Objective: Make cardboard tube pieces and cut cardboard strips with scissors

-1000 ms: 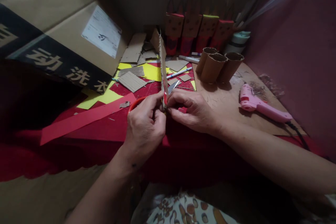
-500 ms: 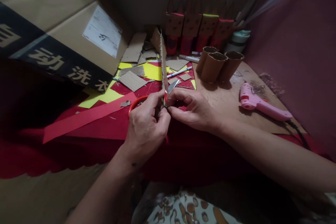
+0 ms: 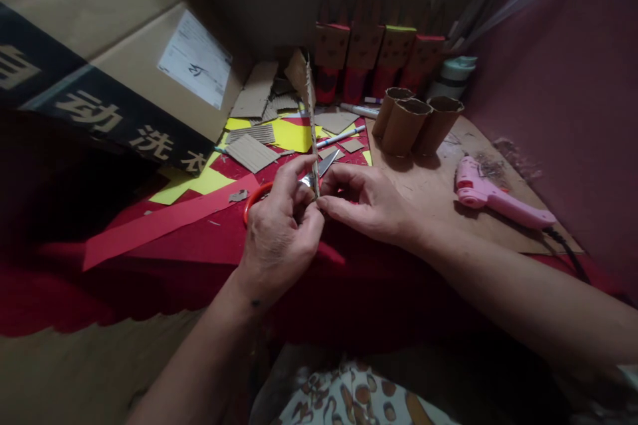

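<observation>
A piece of corrugated cardboard (image 3: 312, 113) stands edge-on between my hands, its long side reaching away from me. My left hand (image 3: 282, 222) pinches its near end from the left. From the right, my right hand (image 3: 371, 202) is closed on the same near end, thumb and forefinger together. Red-handled scissors (image 3: 255, 202) lie on the table behind and under my left hand, their blade tips showing beyond the cardboard. Much of the scissors is hidden by my fingers. Left of them is a long red paper strip (image 3: 169, 224).
Cardboard scraps (image 3: 252, 153) and yellow paper (image 3: 292, 136) litter the red cloth. Cardboard tubes (image 3: 406, 126) and a pink glue gun (image 3: 498, 199) rest on a board at right. Decorated cardboard figures (image 3: 331, 56) line the back; a big carton (image 3: 124, 66) stands left.
The cardboard has turned slightly, its upper edge shifting right. My left fingers have moved a little, and more of the scissors' metal shows.
</observation>
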Available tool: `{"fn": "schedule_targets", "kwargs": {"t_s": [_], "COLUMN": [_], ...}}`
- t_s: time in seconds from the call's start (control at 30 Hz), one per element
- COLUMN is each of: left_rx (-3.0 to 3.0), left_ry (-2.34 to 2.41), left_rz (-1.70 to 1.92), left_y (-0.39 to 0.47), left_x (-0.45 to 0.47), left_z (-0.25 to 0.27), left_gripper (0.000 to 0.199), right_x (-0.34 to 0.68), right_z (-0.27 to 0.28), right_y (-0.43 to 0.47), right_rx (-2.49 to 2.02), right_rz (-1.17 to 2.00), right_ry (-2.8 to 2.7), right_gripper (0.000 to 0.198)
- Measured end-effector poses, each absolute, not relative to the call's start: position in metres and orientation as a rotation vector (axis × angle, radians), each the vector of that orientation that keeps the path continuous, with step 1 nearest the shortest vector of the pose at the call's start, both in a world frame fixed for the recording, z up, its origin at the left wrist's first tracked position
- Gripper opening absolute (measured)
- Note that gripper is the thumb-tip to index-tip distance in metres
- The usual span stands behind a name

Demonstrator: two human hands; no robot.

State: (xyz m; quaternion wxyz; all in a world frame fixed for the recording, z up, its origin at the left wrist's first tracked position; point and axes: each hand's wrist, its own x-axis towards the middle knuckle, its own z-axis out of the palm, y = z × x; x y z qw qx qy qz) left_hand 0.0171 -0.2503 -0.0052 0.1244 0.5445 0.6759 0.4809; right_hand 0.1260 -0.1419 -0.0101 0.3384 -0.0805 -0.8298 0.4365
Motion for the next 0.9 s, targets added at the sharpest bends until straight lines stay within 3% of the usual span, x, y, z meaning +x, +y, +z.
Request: {"fn": "schedule_targets", "kwargs": {"t_s": [0.17, 0.47, 0.7, 0.9], "left_rx": [1.579, 1.317, 1.262, 1.182], "left_ry": [1.949, 1.708, 1.691, 1.615], "left_rz": [1.410, 1.584, 1.523, 1.523], "left_y": [-0.2495, -0.2467, -0.2476, -0.2457], "left_x": [0.0181, 0.0213, 0.0156, 0.0127], "left_z": [-0.0048, -0.0073, -0.0021, 0.0026], "left_gripper": [0.056, 0.050, 0.042, 0.031], "right_x": [0.1270, 0.1286, 0.1299, 0.1278], "right_z": [-0.0086, -0.0075, -0.0035, -0.0080], "right_y": [-0.1415, -0.1422, -0.1415, -0.1417], "right_rx": [-0.204, -0.313, -0.334, -0.279], "right_rz": [1.120, 1.405, 1.646, 1.594], "right_ry": [-2.156, -2.098, -2.039, -2.051], "right_gripper": [0.013, 0.013, 0.013, 0.013]}}
